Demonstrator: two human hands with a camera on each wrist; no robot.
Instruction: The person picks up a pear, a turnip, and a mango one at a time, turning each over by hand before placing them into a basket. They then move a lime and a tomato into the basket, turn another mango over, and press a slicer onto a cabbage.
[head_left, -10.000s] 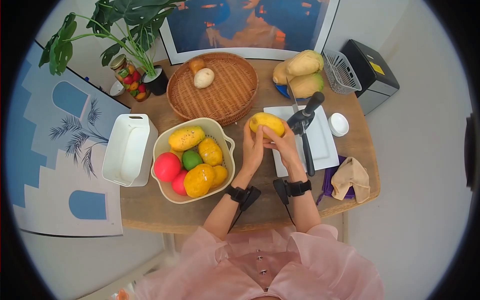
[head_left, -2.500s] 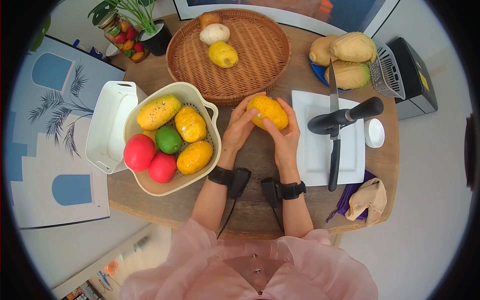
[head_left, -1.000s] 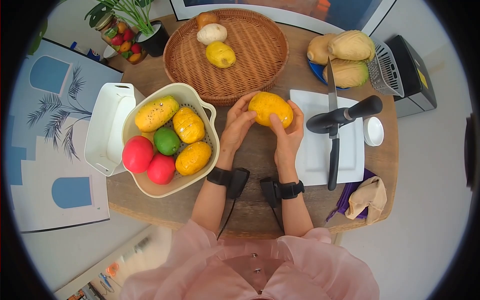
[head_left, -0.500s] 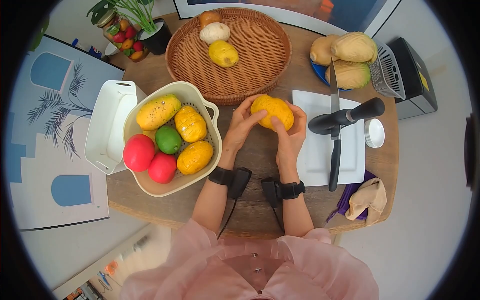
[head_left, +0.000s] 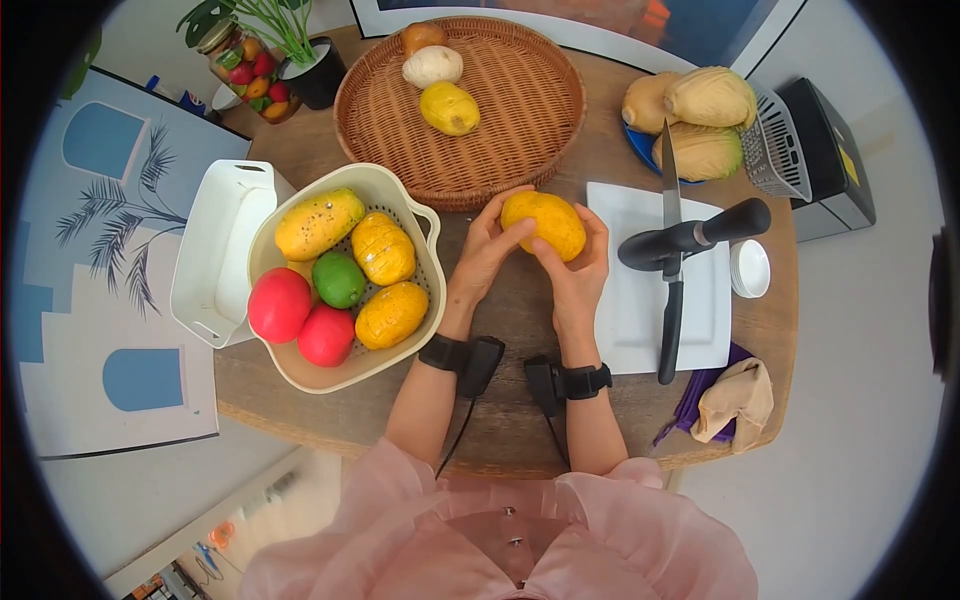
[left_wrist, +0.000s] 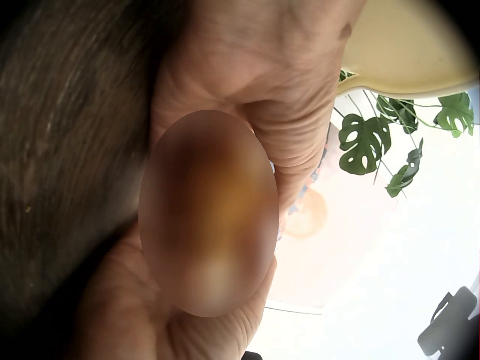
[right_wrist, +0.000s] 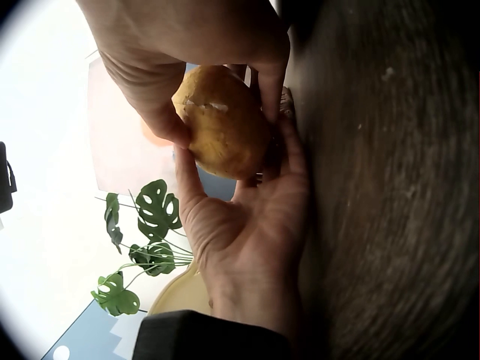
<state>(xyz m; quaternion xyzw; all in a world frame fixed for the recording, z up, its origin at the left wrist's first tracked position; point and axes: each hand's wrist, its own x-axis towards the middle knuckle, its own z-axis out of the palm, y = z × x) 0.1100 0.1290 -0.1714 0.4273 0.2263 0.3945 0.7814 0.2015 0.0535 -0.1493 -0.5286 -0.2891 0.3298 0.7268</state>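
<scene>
A framed picture (head_left: 590,22) stands along the far edge of the wooden table (head_left: 510,420). By the left edge sits a white bin (head_left: 215,260), then a colander (head_left: 340,380) of fruit. The wicker tray (head_left: 525,120) lies at the far edge. Mid-table, the left hand (head_left: 480,252) and right hand (head_left: 580,275) grip a yellow fruit (head_left: 545,224) from both sides, thumbs on its near side. Rightward are the plate (head_left: 625,335) with a knife (head_left: 672,325) over it, cabbages (head_left: 708,95) toward the far right corner, and a beige cloth (head_left: 738,400) at the near right corner.
</scene>
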